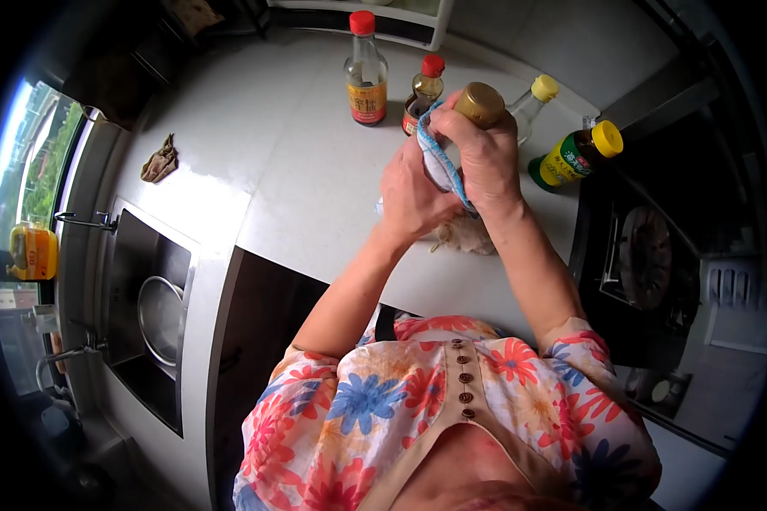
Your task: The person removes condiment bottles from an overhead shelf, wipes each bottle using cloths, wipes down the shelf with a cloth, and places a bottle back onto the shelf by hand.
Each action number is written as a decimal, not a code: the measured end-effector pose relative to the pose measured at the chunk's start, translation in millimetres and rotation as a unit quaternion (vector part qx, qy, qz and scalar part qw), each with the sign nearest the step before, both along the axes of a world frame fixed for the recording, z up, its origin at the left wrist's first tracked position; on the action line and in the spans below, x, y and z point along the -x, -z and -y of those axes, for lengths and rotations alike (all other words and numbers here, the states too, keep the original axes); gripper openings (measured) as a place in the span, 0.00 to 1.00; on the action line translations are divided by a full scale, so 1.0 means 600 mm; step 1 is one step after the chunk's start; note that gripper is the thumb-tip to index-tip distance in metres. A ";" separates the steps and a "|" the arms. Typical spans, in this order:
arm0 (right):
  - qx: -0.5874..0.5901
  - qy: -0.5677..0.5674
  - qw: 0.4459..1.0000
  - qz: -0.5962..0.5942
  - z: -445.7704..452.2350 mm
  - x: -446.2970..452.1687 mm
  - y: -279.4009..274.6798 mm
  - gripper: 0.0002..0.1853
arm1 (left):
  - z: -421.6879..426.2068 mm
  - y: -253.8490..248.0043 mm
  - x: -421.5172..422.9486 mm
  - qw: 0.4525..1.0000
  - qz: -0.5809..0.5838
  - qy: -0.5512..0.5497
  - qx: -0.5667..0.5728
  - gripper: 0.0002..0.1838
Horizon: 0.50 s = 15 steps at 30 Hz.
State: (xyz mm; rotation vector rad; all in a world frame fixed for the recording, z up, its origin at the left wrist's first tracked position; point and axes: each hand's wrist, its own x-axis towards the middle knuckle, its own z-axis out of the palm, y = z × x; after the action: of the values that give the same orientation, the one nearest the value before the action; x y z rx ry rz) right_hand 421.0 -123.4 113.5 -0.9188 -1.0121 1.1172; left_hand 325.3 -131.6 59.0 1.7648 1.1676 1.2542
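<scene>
My right hand (490,162) is wrapped round a gold-capped bottle (481,104), raised above the counter; most of its body is hidden by my fingers. My left hand (418,194) is closed on a pale cloth with a blue edge (440,162), pressed against the bottle's side. Below my hands, a crumpled beige cloth or bag (463,236) lies on the counter; its kind is unclear. Just behind my hands stand a small red-capped sauce bottle (421,89) and a clear bottle with a yellow cap (528,106), both partly covered.
A tall red-capped bottle (366,77) stands further back on the counter (290,162). A green-and-yellow labelled bottle (571,159) is at the right, beside the dark stove (643,255). A brown rag (159,160) lies left, near the sink (132,255) holding a metal bowl (162,319).
</scene>
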 end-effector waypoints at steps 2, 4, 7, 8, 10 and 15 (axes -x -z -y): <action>0.015 -0.027 1.000 0.005 -0.001 -0.005 -0.009 0.03 | -0.015 -0.010 0.016 0.994 -0.004 0.092 0.061 0.34; 0.013 -0.065 0.998 0.007 0.005 -0.005 -0.015 0.03 | -0.027 -0.015 0.040 0.975 -0.017 0.178 0.130 0.34; 0.007 -0.161 0.986 -0.040 0.013 -0.013 -0.022 0.04 | -0.041 0.007 0.056 0.901 0.172 0.338 0.212 0.31; 0.005 -0.199 0.978 -0.062 0.015 -0.015 -0.026 0.05 | -0.043 0.025 0.058 0.850 0.268 0.390 0.233 0.30; -0.017 -0.273 0.956 -0.107 0.016 -0.014 -0.038 0.06 | -0.039 0.078 0.050 0.730 0.373 0.418 0.391 0.24; -0.016 -0.311 0.940 -0.142 -0.001 -0.032 -0.040 0.06 | -0.013 0.034 0.072 0.763 0.348 0.402 0.367 0.26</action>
State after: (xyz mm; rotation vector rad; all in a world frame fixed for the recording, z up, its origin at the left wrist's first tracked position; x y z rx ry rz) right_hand 440.3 -122.5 137.3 -0.3861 -1.1028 1.6986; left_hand 282.2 -123.9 38.5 0.8549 0.2729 0.6397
